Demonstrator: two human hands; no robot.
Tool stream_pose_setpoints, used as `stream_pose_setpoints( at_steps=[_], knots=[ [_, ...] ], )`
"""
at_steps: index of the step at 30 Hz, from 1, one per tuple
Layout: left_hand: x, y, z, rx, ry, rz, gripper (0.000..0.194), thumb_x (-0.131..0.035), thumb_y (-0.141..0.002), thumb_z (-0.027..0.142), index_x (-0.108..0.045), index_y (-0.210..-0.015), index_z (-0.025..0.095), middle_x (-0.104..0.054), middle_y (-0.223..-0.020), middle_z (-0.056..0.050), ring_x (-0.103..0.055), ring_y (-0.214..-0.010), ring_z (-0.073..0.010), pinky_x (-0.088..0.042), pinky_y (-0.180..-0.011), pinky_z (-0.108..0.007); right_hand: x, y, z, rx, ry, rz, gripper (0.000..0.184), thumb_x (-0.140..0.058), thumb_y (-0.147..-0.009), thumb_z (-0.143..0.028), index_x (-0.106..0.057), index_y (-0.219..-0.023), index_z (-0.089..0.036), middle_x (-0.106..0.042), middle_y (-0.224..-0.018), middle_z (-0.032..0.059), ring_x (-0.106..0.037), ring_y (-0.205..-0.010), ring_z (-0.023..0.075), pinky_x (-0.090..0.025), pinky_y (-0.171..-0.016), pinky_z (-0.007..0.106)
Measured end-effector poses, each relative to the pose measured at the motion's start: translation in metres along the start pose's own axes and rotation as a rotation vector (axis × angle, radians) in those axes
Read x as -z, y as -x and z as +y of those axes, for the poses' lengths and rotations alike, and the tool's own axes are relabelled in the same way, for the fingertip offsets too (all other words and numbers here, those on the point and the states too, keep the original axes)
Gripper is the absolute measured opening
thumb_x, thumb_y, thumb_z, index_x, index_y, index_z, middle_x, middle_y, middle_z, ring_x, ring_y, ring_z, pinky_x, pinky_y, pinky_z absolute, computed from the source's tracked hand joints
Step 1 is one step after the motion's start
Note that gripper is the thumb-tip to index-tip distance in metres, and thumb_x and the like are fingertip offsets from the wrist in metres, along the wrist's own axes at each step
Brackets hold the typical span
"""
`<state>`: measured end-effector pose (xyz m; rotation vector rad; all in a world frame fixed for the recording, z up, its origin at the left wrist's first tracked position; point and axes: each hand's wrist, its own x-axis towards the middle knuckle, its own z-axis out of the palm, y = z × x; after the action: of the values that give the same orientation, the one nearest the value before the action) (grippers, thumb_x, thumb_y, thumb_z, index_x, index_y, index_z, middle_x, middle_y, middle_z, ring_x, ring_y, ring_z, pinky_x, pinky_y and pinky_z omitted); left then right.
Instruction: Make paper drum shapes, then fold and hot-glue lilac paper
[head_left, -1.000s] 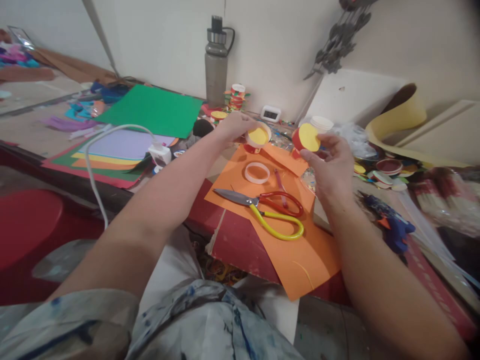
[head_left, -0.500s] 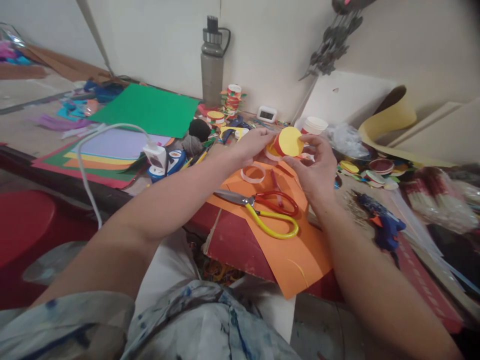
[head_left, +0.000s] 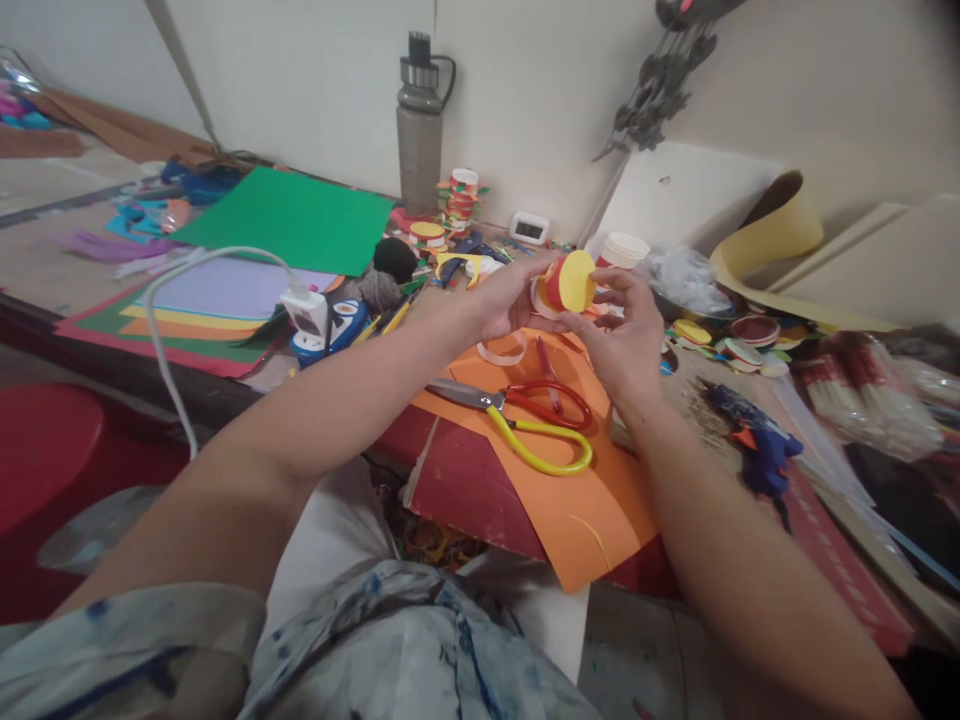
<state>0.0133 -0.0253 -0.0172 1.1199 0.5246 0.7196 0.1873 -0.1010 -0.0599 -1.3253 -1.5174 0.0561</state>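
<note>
Both hands meet above the orange sheet [head_left: 592, 500]. My right hand [head_left: 626, 335] pinches a short red ring capped with a yellow paper disc [head_left: 574, 281], its yellow face turned toward me. My left hand [head_left: 506, 300] presses a second, whitish ring piece [head_left: 538, 298] against the back of it; most of that piece is hidden behind the disc and fingers. Below the hands lie a loose white ring [head_left: 502, 350] and scissors [head_left: 525, 420] with one red and one yellow handle.
A blue glue gun [head_left: 754, 440] lies right of my right arm. Green paper [head_left: 292, 215], stacked coloured sheets [head_left: 202, 300], a white charger and cable [head_left: 304, 305] sit left. A grey bottle [head_left: 418, 125], stacked finished rings [head_left: 459, 195], white cups [head_left: 621, 248] and scattered caps [head_left: 739, 340] stand behind.
My hands were apart, each with its own yellow-capped ring. They have come together, and the two pieces now touch in front of me.
</note>
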Motion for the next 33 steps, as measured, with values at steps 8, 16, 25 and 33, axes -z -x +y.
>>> stream_pose_setpoints(
  at_steps=[8, 16, 25, 33],
  knots=[
    [0.005, -0.002, -0.002, -0.036, 0.009, -0.036, 0.064, -0.057, -0.109, 0.077, -0.076, -0.120, 0.017, -0.085, -0.127, -0.016, -0.080, -0.131, -0.0365, -0.070, -0.105, -0.051, 0.001, 0.001, -0.004, 0.004, 0.041, 0.028, 0.051, -0.087, -0.082, -0.035, -0.069, -0.128, -0.025, -0.073, -0.139, 0.0124, -0.069, -0.106, 0.0269, -0.064, -0.090, 0.048],
    [0.006, -0.002, -0.007, -0.132, -0.039, -0.017, 0.040, -0.080, -0.092, 0.015, -0.071, -0.131, 0.020, -0.081, -0.116, -0.007, -0.081, -0.101, -0.0206, -0.069, -0.104, -0.045, 0.001, 0.002, 0.004, 0.058, 0.139, -0.033, 0.056, -0.087, -0.085, -0.042, -0.066, -0.136, -0.028, -0.066, -0.150, 0.0139, -0.067, -0.117, 0.0312, -0.065, -0.087, 0.048],
    [0.028, -0.006, 0.020, -0.209, -0.086, 0.212, 0.042, -0.074, -0.083, 0.012, -0.064, -0.122, 0.023, -0.080, -0.119, -0.006, -0.078, -0.116, -0.0244, -0.069, -0.105, -0.046, 0.004, -0.002, 0.009, -0.015, 0.086, 0.024, 0.052, -0.081, -0.093, -0.048, -0.065, -0.138, -0.029, -0.066, -0.145, 0.0164, -0.068, -0.118, 0.0326, -0.067, -0.088, 0.051],
    [0.081, 0.000, 0.058, -0.147, -0.336, 0.450, 0.037, -0.069, -0.077, 0.010, -0.065, -0.112, 0.021, -0.074, -0.102, -0.006, -0.076, -0.093, -0.0237, -0.063, -0.088, -0.040, -0.003, 0.007, -0.012, 0.040, -0.008, -0.329, 0.025, -0.080, -0.094, -0.042, -0.081, -0.114, -0.026, -0.077, -0.117, 0.0098, -0.071, -0.099, 0.0257, -0.065, -0.085, 0.045]
  ],
)
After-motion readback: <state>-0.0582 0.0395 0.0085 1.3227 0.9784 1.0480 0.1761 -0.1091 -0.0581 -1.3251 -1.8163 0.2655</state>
